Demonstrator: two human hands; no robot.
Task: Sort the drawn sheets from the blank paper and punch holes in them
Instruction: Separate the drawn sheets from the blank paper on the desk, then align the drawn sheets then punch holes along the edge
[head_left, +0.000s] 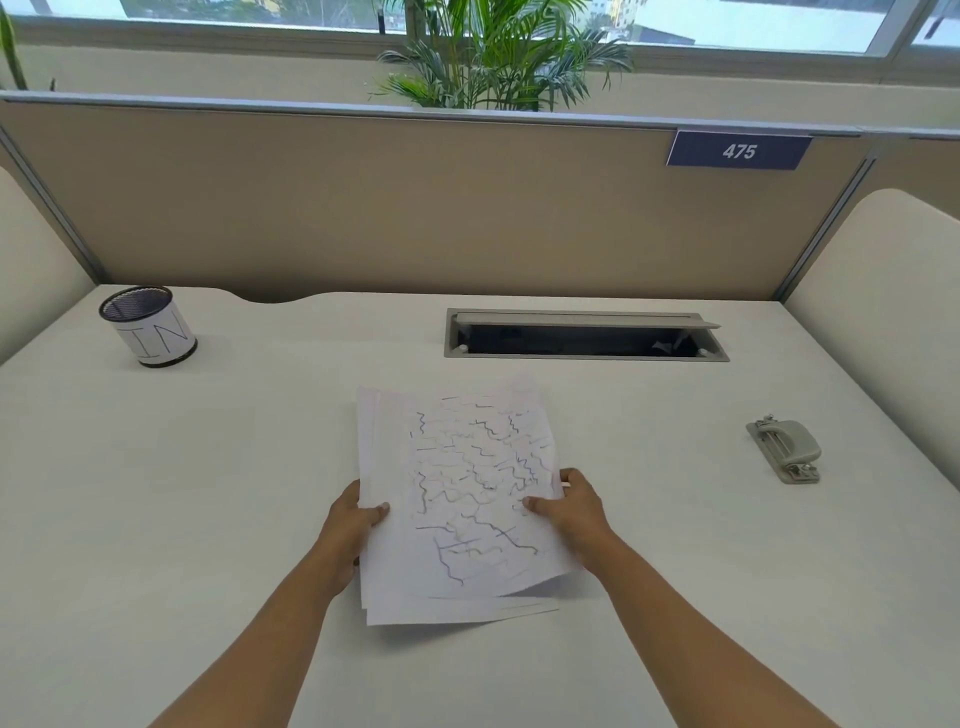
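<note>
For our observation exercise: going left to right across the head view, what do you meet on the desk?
In order: mesh pen cup marked IN → left hand → paper stack, drawn sheet on top → right hand → hole punch.

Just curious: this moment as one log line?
left hand: grips paper stack | right hand: same | top sheet: drawn | hole punch: untouched

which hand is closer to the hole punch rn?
Right. The right hand grips the paper stack at its right edge, with the hole punch off to its right. The left hand grips the stack's left edge, farther away.
</note>
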